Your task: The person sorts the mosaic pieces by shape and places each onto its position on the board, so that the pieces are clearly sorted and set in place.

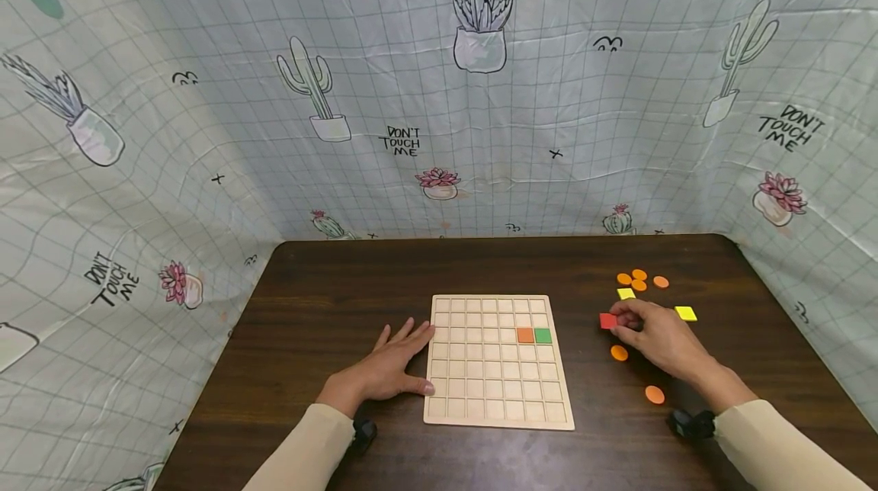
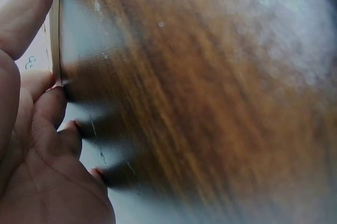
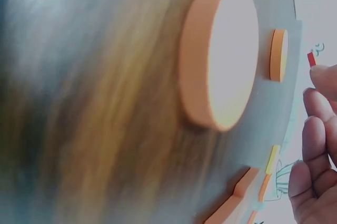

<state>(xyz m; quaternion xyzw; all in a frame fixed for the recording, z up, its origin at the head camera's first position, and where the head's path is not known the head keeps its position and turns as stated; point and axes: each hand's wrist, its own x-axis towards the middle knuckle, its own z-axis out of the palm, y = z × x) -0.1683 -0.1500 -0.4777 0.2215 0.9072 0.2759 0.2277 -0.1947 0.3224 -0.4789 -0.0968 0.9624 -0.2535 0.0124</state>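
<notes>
A pale wooden grid board point(image 1: 480, 392) lies on the table, with an orange square tile point(image 1: 525, 335) and a green square tile point(image 1: 543, 336) side by side near its right edge. My left hand point(image 1: 384, 369) lies spread along the board's left edge, its thumb and fingertips touching it. In the left wrist view the fingers point(image 2: 50, 108) reach to the board's thin edge. To the right of the board, my right hand point(image 1: 661, 338) pinches a red square tile point(image 1: 607, 321) between thumb and fingers. The right wrist view shows that red tile point(image 3: 311, 59) held off the table.
Several orange discs point(image 1: 639, 275) lie at the back right, beside a yellow square tile point(image 1: 626, 293). Another yellow tile point(image 1: 686, 313) sits beyond my right hand. Nearer are two loose orange discs, one point(image 1: 620, 353) and another point(image 1: 655, 395). A patterned cloth point(image 1: 439, 94) hangs around the dark table point(image 1: 329, 285).
</notes>
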